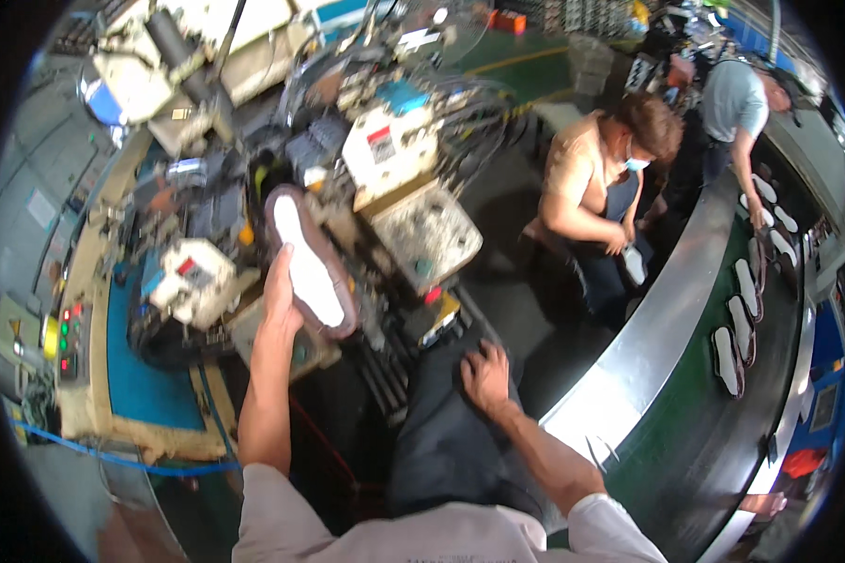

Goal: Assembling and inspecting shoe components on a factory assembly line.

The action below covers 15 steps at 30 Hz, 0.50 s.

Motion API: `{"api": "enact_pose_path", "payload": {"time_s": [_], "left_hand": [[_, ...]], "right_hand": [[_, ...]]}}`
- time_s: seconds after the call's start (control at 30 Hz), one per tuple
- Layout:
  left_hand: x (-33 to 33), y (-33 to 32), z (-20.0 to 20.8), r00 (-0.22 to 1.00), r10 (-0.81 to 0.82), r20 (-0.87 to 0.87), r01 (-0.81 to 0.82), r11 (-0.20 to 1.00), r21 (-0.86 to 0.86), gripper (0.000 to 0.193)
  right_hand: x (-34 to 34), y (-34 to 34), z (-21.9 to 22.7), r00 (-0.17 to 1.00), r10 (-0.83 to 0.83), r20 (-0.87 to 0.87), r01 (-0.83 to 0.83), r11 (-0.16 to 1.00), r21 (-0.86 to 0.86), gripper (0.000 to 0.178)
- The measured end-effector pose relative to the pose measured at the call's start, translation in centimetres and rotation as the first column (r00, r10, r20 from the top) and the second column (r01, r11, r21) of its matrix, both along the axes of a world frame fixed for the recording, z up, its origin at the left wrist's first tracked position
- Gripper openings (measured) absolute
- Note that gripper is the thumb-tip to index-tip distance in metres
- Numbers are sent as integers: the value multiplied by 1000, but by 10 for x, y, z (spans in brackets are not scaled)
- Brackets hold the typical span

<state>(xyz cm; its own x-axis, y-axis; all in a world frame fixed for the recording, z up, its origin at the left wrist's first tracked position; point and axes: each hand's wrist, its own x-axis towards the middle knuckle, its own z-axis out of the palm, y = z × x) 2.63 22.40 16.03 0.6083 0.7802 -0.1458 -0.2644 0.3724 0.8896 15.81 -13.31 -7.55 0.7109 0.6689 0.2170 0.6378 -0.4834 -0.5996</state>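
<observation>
My left hand (pixel 281 293) grips a brown shoe (pixel 315 267) with a long white bottom, held up in front of the machine (pixel 385 155). The white side of the shoe faces me, and my thumb lies on it. Part of my left hand's fingers is hidden behind the shoe. My right hand (pixel 487 377) rests on my dark-trousered knee, with its fingers apart and nothing in it.
On the right, a curved conveyor (pixel 662 460) with a metal edge carries several similar shoes (pixel 726 361). One co-worker (pixel 582 178) sits beyond my knee handling a shoe; another (pixel 734 103) reaches onto the belt. A control box (pixel 69 342) with lit buttons stands at left.
</observation>
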Motion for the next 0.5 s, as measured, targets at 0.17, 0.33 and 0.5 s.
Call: {"api": "enact_pose_path", "payload": {"time_s": [0.17,0.33,0.5], "left_hand": [[-34,-76,-12,989,-144,-29,147,974,173,55],[-37,-157,-8,950,-304,77,272,922,277,81],[-68,-206,-33,921,-328,211,310,944,113,99]], "right_hand": [[-40,49,128,159,619,-769,167,751,639,65],[-70,51,183,530,659,-534,-51,653,755,83],[-82,9,199,559,531,-637,-136,817,561,85]]}}
